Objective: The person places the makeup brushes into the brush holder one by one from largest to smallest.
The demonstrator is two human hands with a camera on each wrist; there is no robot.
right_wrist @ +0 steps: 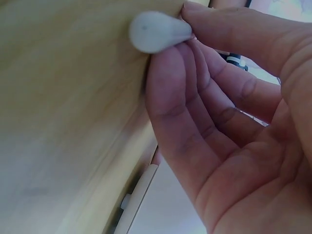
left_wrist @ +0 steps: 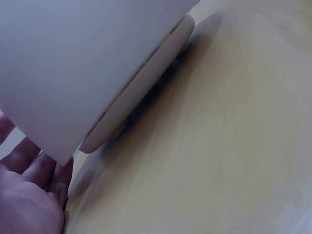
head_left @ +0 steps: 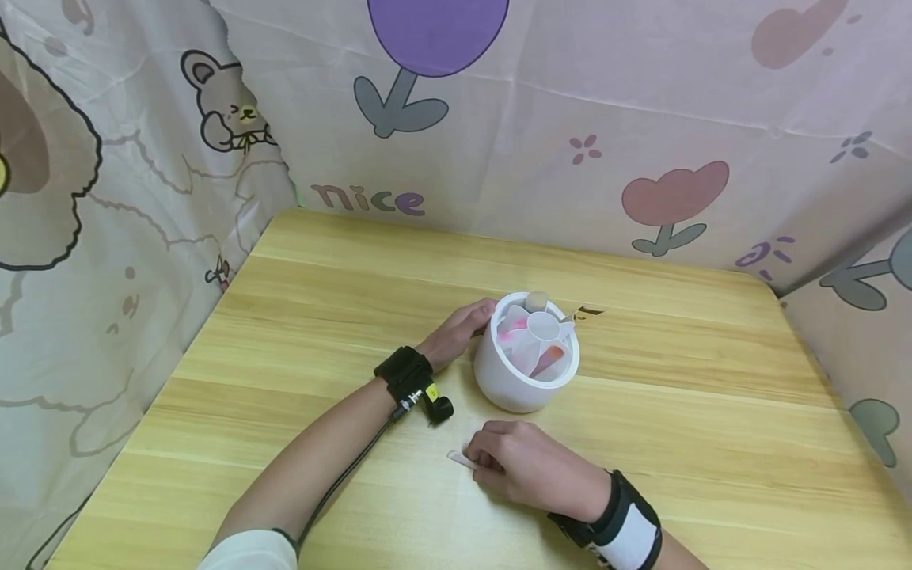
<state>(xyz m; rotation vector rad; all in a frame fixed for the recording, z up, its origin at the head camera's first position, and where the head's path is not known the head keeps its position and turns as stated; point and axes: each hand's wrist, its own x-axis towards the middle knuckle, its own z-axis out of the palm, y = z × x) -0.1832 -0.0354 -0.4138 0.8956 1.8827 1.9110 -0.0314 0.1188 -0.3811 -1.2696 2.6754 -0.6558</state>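
Observation:
A round white organizer (head_left: 509, 388) stands on the table, divided into compartments around a round centre. Inside are a pink-tinted item, an orange-red tipped item (head_left: 550, 360), a beige-topped item (head_left: 537, 302) and a brown-and-gold piece (head_left: 587, 313) jutting out at the right. My left hand (head_left: 452, 336) rests against its left side, fingers bent lightly along the wall (left_wrist: 87, 63). Nearer to me, just above the tabletop, my right hand (head_left: 527, 467) pinches a slim white stick (head_left: 461, 459) between thumb and fingers. Its rounded white end (right_wrist: 156, 31) shows close up; the rest is hidden.
The wood-grain table (head_left: 342, 269) runs back to a printed curtain (head_left: 541, 158), with more curtain at both sides. A black cable (head_left: 349, 467) trails from the left wrist strap along the forearm.

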